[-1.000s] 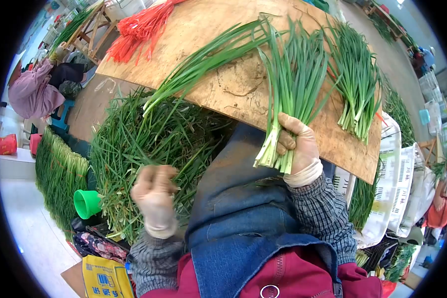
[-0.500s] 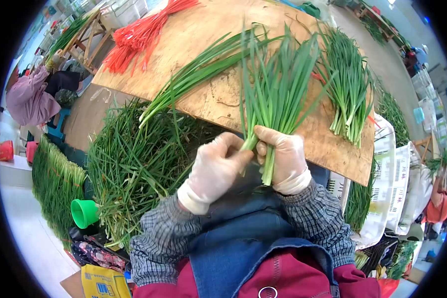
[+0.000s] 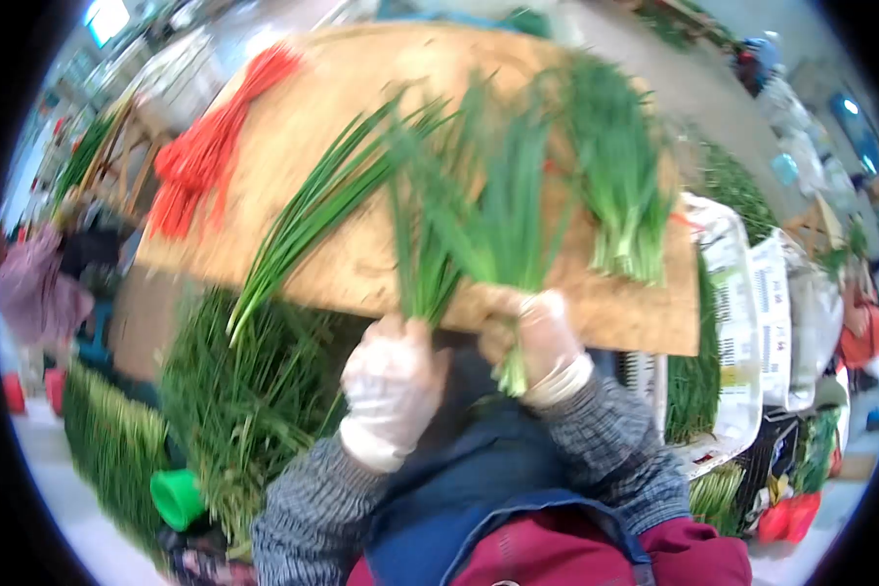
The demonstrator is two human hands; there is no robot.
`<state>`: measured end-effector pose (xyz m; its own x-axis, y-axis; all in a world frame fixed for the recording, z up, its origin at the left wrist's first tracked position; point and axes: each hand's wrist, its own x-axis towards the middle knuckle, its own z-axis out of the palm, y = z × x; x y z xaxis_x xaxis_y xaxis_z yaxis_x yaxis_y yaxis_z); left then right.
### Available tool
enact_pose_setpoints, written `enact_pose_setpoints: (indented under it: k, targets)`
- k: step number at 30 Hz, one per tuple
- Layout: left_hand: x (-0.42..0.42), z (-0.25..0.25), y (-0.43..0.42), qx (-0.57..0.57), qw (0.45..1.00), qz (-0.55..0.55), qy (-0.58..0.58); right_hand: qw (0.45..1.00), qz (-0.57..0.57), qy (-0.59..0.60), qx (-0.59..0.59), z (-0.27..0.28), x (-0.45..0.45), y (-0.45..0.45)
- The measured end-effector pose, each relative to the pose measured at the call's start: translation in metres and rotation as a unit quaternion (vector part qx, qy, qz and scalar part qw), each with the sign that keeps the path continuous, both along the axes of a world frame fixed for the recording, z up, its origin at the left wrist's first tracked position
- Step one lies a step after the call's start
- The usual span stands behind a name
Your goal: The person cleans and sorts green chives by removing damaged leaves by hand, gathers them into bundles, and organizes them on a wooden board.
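Both hands wear thin whitish gloves. My left hand [image 3: 394,376] is closed round the lower part of a small bunch of garlic chives [image 3: 426,278], leaves pointing away from me. To its right, my right hand [image 3: 537,337] grips a fuller bunch of garlic chives [image 3: 513,215], its pale stem ends [image 3: 511,375] sticking out below the fingers. The leaves of the two bunches cross and are blurred. On the wooden board [image 3: 352,278] beyond my hands, loose chives [image 3: 308,220] lie at left and a thick bunch of chives [image 3: 623,186] lies at right.
Red ties [image 3: 200,156] lie on the board's left end. A big heap of chives [image 3: 249,391] stands below left, near a green cup [image 3: 177,498] and more chives [image 3: 117,439]. White crates [image 3: 728,322] stand at right. A person in mauve [image 3: 44,288] is at far left.
The chives between my hands have parted into two bunches, and my left hand has moved away from the right. The whole view has shifted and blurred.
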<state>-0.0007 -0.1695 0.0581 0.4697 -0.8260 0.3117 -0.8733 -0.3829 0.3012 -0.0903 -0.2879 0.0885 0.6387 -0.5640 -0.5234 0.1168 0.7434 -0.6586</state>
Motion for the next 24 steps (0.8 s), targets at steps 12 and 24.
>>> enact_pose_setpoints:
  k: [12, 24]
  targets:
    - [0.048, -0.002, 0.012, -0.113, 0.842, 0.099, 0.518, 0.963, 0.089, -0.182, 0.175, -0.04, -0.009, -0.001]
    - [0.026, 0.006, 0.018, -0.124, 0.749, 0.132, 0.638, 0.994, 0.026, -0.05, 0.099, -0.036, -0.003, 0.008]
